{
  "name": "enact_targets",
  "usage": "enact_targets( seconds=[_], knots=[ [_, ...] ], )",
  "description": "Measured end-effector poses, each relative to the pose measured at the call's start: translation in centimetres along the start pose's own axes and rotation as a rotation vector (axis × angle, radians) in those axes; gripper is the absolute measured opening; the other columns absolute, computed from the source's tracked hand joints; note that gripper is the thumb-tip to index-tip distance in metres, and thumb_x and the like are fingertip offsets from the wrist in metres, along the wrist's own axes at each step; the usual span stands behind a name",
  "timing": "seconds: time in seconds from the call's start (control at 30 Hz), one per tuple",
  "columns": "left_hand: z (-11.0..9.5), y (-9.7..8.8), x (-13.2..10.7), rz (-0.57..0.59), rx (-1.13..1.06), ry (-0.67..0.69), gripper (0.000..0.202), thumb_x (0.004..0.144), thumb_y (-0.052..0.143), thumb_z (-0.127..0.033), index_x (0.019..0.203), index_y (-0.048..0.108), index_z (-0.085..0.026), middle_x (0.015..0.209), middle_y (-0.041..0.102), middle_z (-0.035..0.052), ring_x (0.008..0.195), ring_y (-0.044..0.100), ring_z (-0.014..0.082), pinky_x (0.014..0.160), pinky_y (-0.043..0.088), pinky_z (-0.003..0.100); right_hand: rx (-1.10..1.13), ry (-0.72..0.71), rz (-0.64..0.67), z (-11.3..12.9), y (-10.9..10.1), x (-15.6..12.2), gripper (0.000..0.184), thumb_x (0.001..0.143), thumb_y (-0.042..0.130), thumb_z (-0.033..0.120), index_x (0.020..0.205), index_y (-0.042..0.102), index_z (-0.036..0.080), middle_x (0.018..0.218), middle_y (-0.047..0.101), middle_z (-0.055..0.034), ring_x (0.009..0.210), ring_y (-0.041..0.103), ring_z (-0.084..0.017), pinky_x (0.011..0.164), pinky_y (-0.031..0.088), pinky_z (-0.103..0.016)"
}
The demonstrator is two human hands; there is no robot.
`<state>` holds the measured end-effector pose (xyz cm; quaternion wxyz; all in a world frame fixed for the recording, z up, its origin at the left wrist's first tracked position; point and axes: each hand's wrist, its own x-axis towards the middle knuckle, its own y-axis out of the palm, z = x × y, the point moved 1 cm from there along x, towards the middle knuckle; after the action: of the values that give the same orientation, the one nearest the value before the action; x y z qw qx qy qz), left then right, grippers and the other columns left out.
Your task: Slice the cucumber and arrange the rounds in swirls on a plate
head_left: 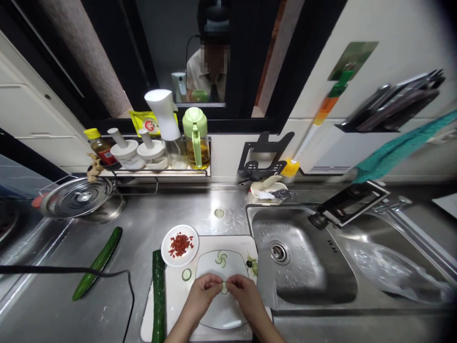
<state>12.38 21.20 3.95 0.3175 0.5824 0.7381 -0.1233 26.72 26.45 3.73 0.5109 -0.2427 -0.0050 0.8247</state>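
Obs, head cam, kitchen counter beside sink (303, 257)

Hands: left hand (203, 291) and right hand (243, 291) meet over the white plate (217, 312); fingertips of both pinch one thin cucumber slice (224, 287) between them, just above the plate surface. Neither hand slack or fisted: both in a fine pinch on the slice.

Plate sits on the white cutting board (171, 290), near counter edge.

Done so far, judging by layout:
- one pinwheel-shaped cucumber garnish (221, 258) already laid at far side of plate
- a second green bit w/ a dark spot (252, 264) at plate's right rim; shape too small to tell
- one loose round slice (186, 274) on board, just left of plate
- small dish of red berries (179, 245) set at board's far left corner, appears untouched

Left, as a judgement: most of plate is bare, so arrangement looks early, approx 2 pieces placed + 1 in hand. Partly cut cucumber (158, 295) lies along board's left edge, a whole cucumber (98, 262) lies on steel counter well apart to the left, so plenty of stock uncut. Berries not yet on plate

Bkgd: pot lid (76, 196) far left, oil/condiment rack (157, 147) at back wall
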Motion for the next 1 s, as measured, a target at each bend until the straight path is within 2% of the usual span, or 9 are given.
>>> enact_targets(
  seconds=[0.17, 0.27, 0.37, 0.53, 0.6, 0.8, 0.9, 1.0],
  knots=[
    [0.9, 1.3, -0.3, -0.032, -0.240, -0.354, 0.038, 0.065, 0.069, -0.050, 0.073, 0.056, -0.015, 0.056, 0.059, -0.0021, 0.039, 0.043, 0.0034, 0.038, 0.019, 0.014, -0.016, -0.042, -0.017, 0.6, -0.7, -0.6, 0.019, 0.071, 0.052, 0.036, 0.067, 0.061, 0.019, 0.069, 0.061, -0.0017, 0.071, 0.054, -0.018, 0.069, 0.040, -0.029],
    [1.2, 1.9, -0.3, 0.020, -0.422, -0.536, 0.032, 0.075, 0.064, -0.044, 0.074, 0.055, -0.014, 0.053, 0.059, -0.0015, 0.036, 0.045, 0.0033, 0.036, 0.024, 0.012, -0.076, -0.070, -0.008, 1.4, -1.0, -1.1, 0.020, 0.072, 0.052, 0.037, 0.070, 0.063, 0.019, 0.072, 0.062, -0.0023, 0.073, 0.054, -0.019, 0.069, 0.038, -0.029],
    [1.0, 2.2, -0.1, 0.046, -0.559, -0.622, 0.026, 0.082, 0.058, -0.036, 0.073, 0.056, -0.011, 0.052, 0.060, -0.0001, 0.036, 0.048, 0.0028, 0.035, 0.029, 0.010, -0.118, -0.087, 0.001, 1.8, -1.4, -1.4, 0.022, 0.073, 0.054, 0.038, 0.073, 0.065, 0.020, 0.077, 0.062, -0.0035, 0.075, 0.055, -0.019, 0.067, 0.038, -0.029],
    [0.8, 2.0, 0.4, 0.034, -0.572, -0.565, 0.010, 0.075, 0.064, -0.017, 0.070, 0.057, -0.012, 0.052, 0.061, -0.0005, 0.038, 0.051, 0.0032, 0.035, 0.031, 0.009, -0.136, -0.103, 0.005, 1.2, -2.0, -1.6, 0.020, 0.074, 0.054, 0.037, 0.074, 0.064, 0.020, 0.078, 0.062, -0.0037, 0.077, 0.055, -0.019, 0.069, 0.039, -0.029],
    [0.8, 2.0, 0.5, 0.041, -0.576, -0.536, 0.011, 0.070, 0.068, -0.012, 0.069, 0.057, -0.013, 0.051, 0.059, -0.0026, 0.039, 0.052, 0.0034, 0.035, 0.030, 0.009, -0.128, -0.111, 0.010, 0.8, -2.2, -1.4, 0.020, 0.074, 0.053, 0.036, 0.074, 0.063, 0.019, 0.077, 0.061, -0.0033, 0.077, 0.055, -0.019, 0.071, 0.039, -0.029],
    [0.8, 2.2, 0.7, 0.029, -0.432, -0.422, 0.031, 0.055, 0.076, -0.016, 0.082, 0.062, -0.014, 0.051, 0.057, -0.0047, 0.041, 0.050, 0.0035, 0.038, 0.026, 0.011, -0.147, -0.082, 0.067, 0.5, -2.9, -0.9, 0.018, 0.072, 0.050, 0.033, 0.068, 0.060, 0.019, 0.069, 0.060, -0.0021, 0.072, 0.055, -0.017, 0.070, 0.040, -0.027],
    [0.8, 2.6, 0.8, -0.001, -0.277, -0.339, 0.026, 0.053, 0.075, -0.019, 0.074, 0.060, -0.015, 0.049, 0.054, -0.0061, 0.043, 0.049, 0.0045, 0.040, 0.023, 0.014, -0.200, -0.054, 0.081, 0.4, -3.4, -0.6, 0.018, 0.071, 0.047, 0.031, 0.065, 0.059, 0.018, 0.066, 0.059, -0.0020, 0.067, 0.054, -0.016, 0.064, 0.040, -0.025],
    [1.2, 2.9, 1.1, -0.006, -0.090, -0.213, 0.015, 0.057, 0.068, -0.019, 0.068, 0.059, -0.016, 0.048, 0.053, -0.0061, 0.044, 0.047, 0.0058, 0.042, 0.021, 0.016, -0.257, -0.035, 0.074, 0.2, -3.8, -0.4, 0.017, 0.070, 0.046, 0.027, 0.065, 0.059, 0.017, 0.063, 0.059, -0.0019, 0.063, 0.053, -0.015, 0.059, 0.039, -0.024]
  ],
)
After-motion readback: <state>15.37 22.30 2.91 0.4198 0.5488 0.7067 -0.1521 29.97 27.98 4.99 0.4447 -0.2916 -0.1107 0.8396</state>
